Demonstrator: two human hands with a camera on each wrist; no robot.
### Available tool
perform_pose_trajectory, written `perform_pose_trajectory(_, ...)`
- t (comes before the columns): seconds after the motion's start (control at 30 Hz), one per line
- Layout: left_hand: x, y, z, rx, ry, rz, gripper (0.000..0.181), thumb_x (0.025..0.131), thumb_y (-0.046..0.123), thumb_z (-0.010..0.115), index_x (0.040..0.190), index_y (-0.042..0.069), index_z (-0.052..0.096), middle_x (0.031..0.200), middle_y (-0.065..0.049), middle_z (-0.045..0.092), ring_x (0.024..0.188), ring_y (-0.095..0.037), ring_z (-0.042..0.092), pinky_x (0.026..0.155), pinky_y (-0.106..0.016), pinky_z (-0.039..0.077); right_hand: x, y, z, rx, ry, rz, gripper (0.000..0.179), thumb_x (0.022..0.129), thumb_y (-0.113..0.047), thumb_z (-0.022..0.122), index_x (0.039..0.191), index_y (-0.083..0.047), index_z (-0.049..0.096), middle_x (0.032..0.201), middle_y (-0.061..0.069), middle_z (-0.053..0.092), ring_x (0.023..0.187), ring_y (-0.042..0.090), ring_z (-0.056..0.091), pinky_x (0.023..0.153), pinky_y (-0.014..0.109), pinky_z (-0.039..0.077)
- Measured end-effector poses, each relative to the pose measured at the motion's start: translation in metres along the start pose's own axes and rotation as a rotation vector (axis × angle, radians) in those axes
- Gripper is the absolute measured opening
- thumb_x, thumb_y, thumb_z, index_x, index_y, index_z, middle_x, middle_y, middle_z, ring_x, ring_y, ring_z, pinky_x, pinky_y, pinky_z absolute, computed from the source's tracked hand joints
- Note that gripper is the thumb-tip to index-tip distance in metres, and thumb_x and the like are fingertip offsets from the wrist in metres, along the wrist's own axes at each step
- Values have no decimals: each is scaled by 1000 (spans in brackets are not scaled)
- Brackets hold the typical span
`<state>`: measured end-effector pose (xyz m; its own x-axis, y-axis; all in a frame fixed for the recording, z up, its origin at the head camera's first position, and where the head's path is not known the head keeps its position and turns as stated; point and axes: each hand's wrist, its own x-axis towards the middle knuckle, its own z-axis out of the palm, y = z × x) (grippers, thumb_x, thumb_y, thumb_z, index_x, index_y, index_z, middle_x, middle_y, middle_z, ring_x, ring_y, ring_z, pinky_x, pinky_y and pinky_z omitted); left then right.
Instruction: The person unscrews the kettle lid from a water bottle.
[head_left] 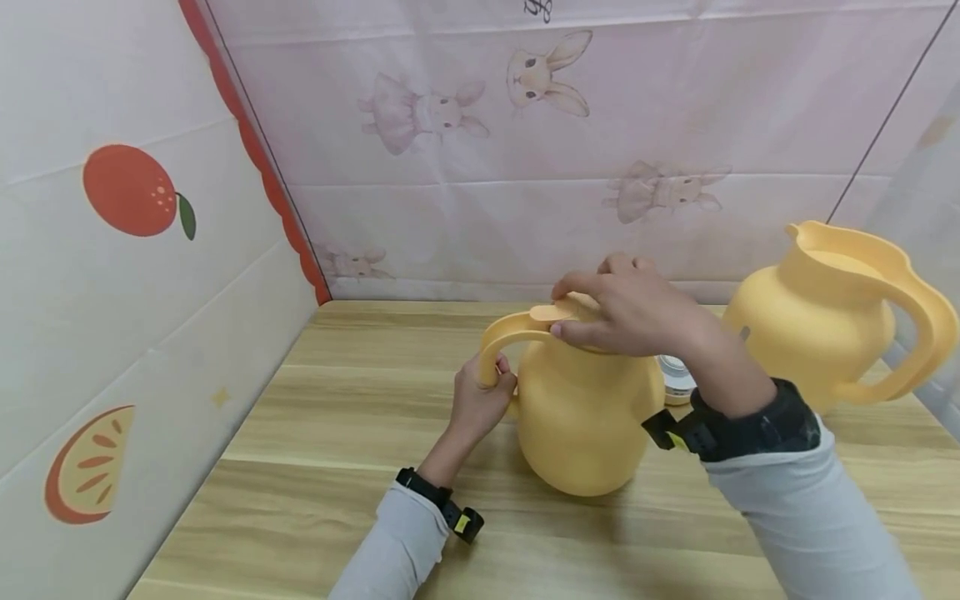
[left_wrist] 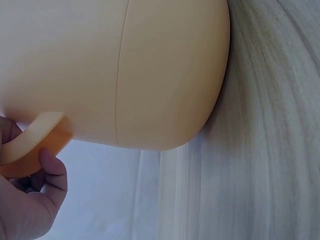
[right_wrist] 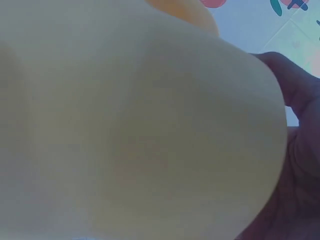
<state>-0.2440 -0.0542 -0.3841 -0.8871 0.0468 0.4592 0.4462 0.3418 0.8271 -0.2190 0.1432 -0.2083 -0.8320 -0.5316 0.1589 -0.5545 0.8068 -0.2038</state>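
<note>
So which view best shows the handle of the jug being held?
The head view: the handle arcs whole from the jug, with the left hand gripping it and the right hand on the lid. The left wrist view shows only its lower end; the right wrist view shows jug body, no handle.

Near the middle of the tabletop (head_left: 337,417): one jug (head_left: 577,417) standing upright, handle (head_left: 502,329) to the left with the left hand (head_left: 483,400) on it, right hand (head_left: 626,308) on top over the lid (head_left: 558,312). Further right and slightly behind: a second jug (head_left: 817,325), handle to the right. Between the two, partly hidden behind the right wrist: a small round container (head_left: 677,377), low on the tabletop.
</note>
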Motion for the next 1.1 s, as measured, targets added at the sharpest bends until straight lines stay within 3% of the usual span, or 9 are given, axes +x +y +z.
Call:
perform_pose_trajectory(0.17,0,-1,0,-18,-14,-16,11,71,-1,55,70,10,53,51,5,37,44,-7,34,40,-22,27,3,2,-4,13,-60,-45,34,87,-41,61,114,-20,61,96,12,60,93,31,45,74,44,32)
perform_pose_trajectory(0.47,-1,-1,0,-17,-13,-6,12,71,-2,55,70,10,53,53,5,39,44,-7,36,41,-22,29,8,5,-10,16,-120,-128,28,87,-37,63,111,-22,62,74,1,56,85,27,43,73,41,29)
perform_pose_trajectory(0.87,-2,4,2,-34,-41,-18,13,71,-3,55,69,10,53,55,4,42,46,-7,38,43,-22,31,7,9,-21,30,-198,-121,32,85,-42,64,113,-26,60,88,4,56,89,26,42,70,40,33)
perform_pose_trajectory(1.1,-2,7,1,-24,-51,-20,12,70,-2,55,70,10,54,56,3,43,47,-7,40,43,-22,33,7,10,-24,26,-203,-155,31,86,-40,63,113,-26,60,87,3,56,89,26,42,71,40,33)
